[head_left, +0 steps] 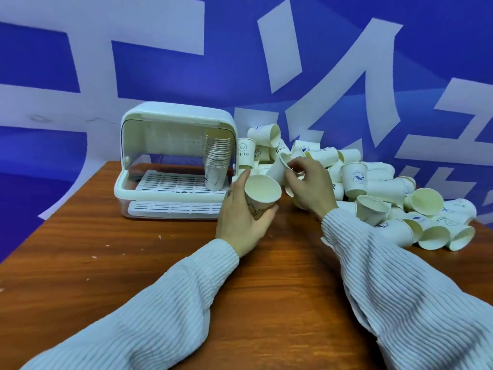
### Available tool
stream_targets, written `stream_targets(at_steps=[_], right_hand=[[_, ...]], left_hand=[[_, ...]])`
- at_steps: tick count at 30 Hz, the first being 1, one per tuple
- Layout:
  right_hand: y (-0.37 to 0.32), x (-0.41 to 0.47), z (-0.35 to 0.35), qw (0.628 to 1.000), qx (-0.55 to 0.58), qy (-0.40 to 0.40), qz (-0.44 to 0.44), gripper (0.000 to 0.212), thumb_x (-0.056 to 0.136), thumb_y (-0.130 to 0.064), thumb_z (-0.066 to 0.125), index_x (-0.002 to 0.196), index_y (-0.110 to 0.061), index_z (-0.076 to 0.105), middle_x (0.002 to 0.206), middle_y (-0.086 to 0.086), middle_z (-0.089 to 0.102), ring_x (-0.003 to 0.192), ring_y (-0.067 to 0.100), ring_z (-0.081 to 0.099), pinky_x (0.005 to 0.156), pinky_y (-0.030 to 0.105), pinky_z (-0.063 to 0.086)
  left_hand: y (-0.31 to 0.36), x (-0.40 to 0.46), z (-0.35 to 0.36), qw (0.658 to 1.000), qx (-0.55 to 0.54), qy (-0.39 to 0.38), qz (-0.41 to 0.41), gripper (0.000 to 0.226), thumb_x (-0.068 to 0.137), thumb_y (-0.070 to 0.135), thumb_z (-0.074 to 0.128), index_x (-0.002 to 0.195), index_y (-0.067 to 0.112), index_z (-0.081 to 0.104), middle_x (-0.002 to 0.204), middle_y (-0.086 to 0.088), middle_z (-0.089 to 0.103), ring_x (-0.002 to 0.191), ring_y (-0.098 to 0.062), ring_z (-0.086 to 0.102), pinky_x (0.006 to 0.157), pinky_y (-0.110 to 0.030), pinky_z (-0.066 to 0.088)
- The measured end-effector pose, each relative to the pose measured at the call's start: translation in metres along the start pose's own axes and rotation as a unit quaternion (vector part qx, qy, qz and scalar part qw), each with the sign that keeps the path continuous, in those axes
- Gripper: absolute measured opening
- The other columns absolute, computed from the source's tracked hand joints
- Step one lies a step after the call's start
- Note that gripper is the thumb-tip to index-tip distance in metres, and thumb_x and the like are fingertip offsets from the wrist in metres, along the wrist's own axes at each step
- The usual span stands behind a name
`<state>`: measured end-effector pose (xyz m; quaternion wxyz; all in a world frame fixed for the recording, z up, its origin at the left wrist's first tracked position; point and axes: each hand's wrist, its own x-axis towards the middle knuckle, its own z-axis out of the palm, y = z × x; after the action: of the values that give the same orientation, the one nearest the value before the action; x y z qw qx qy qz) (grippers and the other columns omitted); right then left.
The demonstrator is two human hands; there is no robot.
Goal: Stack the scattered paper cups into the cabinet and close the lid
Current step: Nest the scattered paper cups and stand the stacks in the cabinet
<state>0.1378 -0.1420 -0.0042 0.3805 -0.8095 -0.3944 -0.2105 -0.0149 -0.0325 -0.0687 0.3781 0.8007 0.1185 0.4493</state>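
We note left hand [241,217] gripping white paper cup [262,194], mouth up; right hand [309,186] pinching second cup's [278,166] rim at pile — we'd nest it straight. White plastic cabinet [176,113] open, one stack [216,161] inside.

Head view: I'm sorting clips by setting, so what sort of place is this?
Likely a staged recording or demo space, not a kitchen: a blue printed backdrop behind a wooden table holding only a cup cabinet and loose paper cups.

Light: bright, even, from overhead.
Shadows: soft, faint under the sleeves.
Glare: mild sheen on the brown wooden table [133,263].
Distortion: wide-angle bending at edges.
Focus: slightly soft throughout.
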Motion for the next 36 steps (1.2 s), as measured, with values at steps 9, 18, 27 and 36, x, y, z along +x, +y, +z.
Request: stream_targets(at_steps=[9,18,27,36], right_hand=[[-0.072,0.006,0.041,0.990,0.034,-0.060,-0.125,0.016,0.095,-0.022,0.070,0.108,-0.016,0.078,0.104,0.000,0.077,0.103,0.026,0.065,0.093,0.042,0.049],[-0.098,0.001,0.083,0.961,-0.125,-0.210,-0.130,0.037,0.096,-0.026,0.054,0.125,-0.034,0.073,0.121,0.006,0.074,0.114,0.033,0.063,0.098,0.044,0.050],[-0.081,0.001,0.044,0.992,0.005,-0.086,-0.092,0.029,0.098,-0.027,0.058,0.121,-0.026,0.076,0.118,-0.006,0.076,0.116,0.019,0.062,0.099,0.036,0.047],[-0.033,-0.021,0.019,0.994,-0.015,-0.101,-0.024,0.029,0.096,-0.034,0.055,0.116,-0.028,0.075,0.107,-0.012,0.075,0.106,0.017,0.062,0.093,0.039,0.051]], left_hand=[[-0.015,0.024,-0.068,0.964,-0.073,0.247,-0.065,0.086,0.078,0.041,0.077,0.149,0.020,0.032,0.141,-0.004,0.051,0.130,-0.020,0.051,0.113,-0.031,0.040],[-0.034,0.030,-0.082,0.961,-0.077,0.248,-0.095,0.087,0.077,0.042,0.080,0.149,0.026,0.033,0.140,0.003,0.050,0.127,-0.012,0.048,0.101,-0.007,0.038],[-0.026,0.084,-0.085,0.987,0.023,0.135,-0.082,0.086,0.082,0.035,0.084,0.152,0.017,0.037,0.149,-0.006,0.046,0.137,-0.024,0.045,0.114,-0.036,0.038],[-0.044,0.080,-0.054,0.894,0.428,-0.109,-0.080,0.092,0.088,0.083,0.019,0.136,0.015,0.058,0.143,-0.009,0.055,0.138,-0.033,0.042,0.118,-0.058,0.021]])
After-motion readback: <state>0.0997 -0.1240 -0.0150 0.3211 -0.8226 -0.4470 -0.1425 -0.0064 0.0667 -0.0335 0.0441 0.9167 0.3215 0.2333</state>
